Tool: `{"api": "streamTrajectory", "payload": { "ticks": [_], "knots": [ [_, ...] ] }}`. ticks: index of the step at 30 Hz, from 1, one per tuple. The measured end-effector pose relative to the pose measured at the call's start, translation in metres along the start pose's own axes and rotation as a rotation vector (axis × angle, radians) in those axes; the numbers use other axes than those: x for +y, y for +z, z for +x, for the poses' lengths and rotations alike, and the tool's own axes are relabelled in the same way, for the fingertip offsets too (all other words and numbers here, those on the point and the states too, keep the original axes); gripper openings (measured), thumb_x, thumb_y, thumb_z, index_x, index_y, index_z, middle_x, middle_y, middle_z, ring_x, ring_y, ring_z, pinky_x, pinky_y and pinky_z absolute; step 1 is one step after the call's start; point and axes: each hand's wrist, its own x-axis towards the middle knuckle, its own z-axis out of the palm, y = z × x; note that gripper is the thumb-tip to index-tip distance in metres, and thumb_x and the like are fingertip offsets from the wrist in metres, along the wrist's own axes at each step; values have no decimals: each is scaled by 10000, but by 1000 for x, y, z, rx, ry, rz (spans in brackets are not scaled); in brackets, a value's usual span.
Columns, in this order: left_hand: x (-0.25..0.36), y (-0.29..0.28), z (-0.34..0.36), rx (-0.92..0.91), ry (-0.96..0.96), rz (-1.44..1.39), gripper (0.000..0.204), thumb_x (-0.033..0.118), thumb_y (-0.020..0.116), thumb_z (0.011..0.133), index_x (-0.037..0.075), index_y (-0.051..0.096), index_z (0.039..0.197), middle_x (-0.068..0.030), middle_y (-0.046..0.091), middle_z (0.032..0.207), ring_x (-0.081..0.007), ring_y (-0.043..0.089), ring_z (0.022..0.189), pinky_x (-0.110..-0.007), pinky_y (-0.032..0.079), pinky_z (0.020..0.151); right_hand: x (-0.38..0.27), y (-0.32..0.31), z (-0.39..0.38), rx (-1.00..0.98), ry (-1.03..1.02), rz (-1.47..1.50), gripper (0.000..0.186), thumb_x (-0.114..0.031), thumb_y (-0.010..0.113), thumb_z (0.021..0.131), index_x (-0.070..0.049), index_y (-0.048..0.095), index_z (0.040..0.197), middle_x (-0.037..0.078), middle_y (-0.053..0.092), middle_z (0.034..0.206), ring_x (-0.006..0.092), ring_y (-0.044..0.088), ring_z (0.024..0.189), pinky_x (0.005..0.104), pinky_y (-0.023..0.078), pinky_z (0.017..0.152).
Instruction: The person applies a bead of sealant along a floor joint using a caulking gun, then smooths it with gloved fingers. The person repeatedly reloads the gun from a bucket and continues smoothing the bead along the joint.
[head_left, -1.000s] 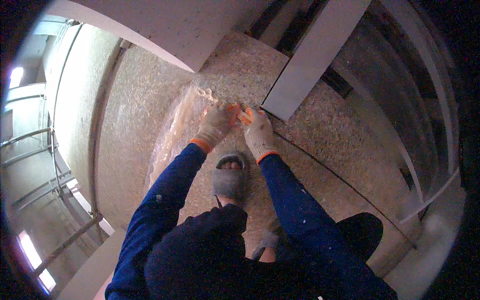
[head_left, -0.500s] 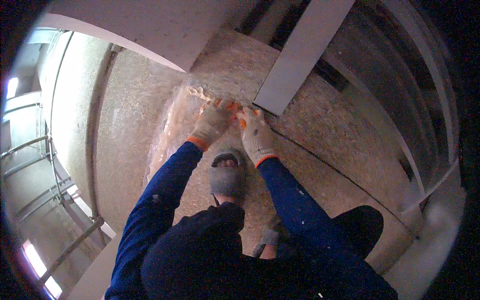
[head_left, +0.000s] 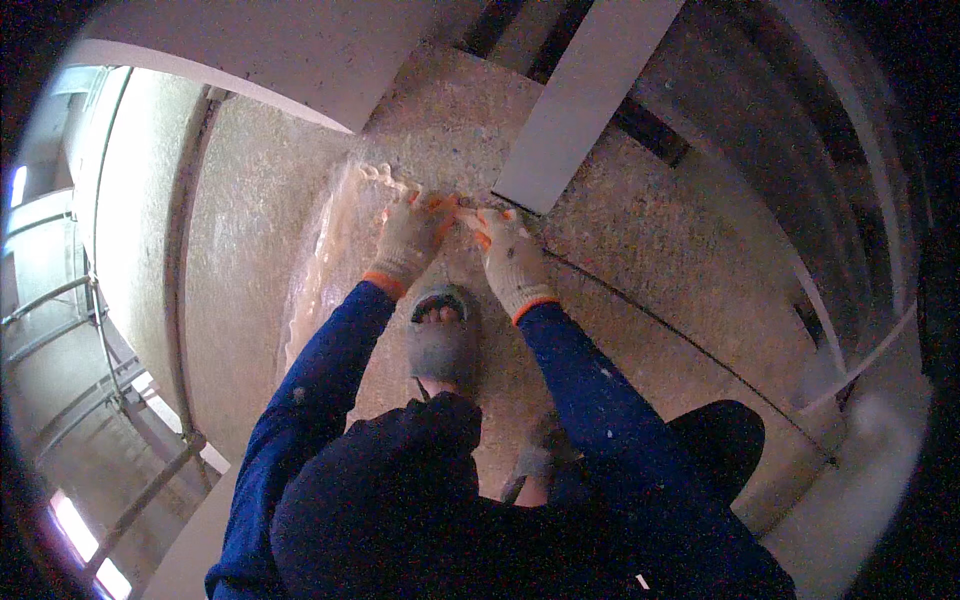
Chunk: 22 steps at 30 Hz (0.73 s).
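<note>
My left hand [head_left: 410,238], in a cream knit glove with orange trim, reaches down to the floor [head_left: 600,290] with its fingers curled. Beside it my right hand [head_left: 512,257], gloved the same way, is closed too, its fingertips near the left ones. A small pale bit shows between the two hands; what it is cannot be made out. From the left fingers a pale, lumpy, glossy strip [head_left: 378,174] runs left, then bends back toward me along the floor.
A grey post [head_left: 575,110] meets the floor just beyond my right hand, and a thin dark line [head_left: 680,340] crosses the floor from there. A large pale block [head_left: 270,60] overhangs at far left. Metal rails [head_left: 60,300] stand left. My sandalled foot [head_left: 440,335] is below the hands.
The view has shifted slightly. My hands have drawn a little apart, and a pale bit now shows between them.
</note>
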Motion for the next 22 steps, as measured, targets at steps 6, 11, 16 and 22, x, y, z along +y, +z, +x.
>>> {"api": "streamTrajectory", "payload": {
  "ticks": [6,11,16,22],
  "knots": [
    [-2,-2,4,74,-53,-213,349,348,614,976,200,691,1283,-67,686,1193,-337,628,1119,-496,514,936,2,-5,10,-124,110,-42,364,-123,713,933,-143,670,1294,221,687,1218,438,668,1093,498,569,896],
    [17,5,17,-99,-30,-119,310,341,617,969,206,698,1236,-87,689,1155,-357,637,1086,-503,523,908,-4,4,4,75,121,173,353,-81,678,931,-110,664,1282,183,710,1243,410,691,1079,485,570,915],
    [33,-7,22,8,-36,-142,222,301,607,972,172,693,1130,-94,702,1095,-347,671,1005,-500,550,836,5,-1,0,87,80,17,325,-126,684,944,-86,660,1266,172,726,1229,410,701,1079,494,566,935],
    [43,-19,21,14,17,-90,239,296,611,963,150,698,1131,-116,731,1172,-345,705,997,-496,573,802,13,-8,10,-141,344,176,523,-181,730,924,-118,578,1421,179,703,1301,409,668,1175,514,540,993]
  ]
}}
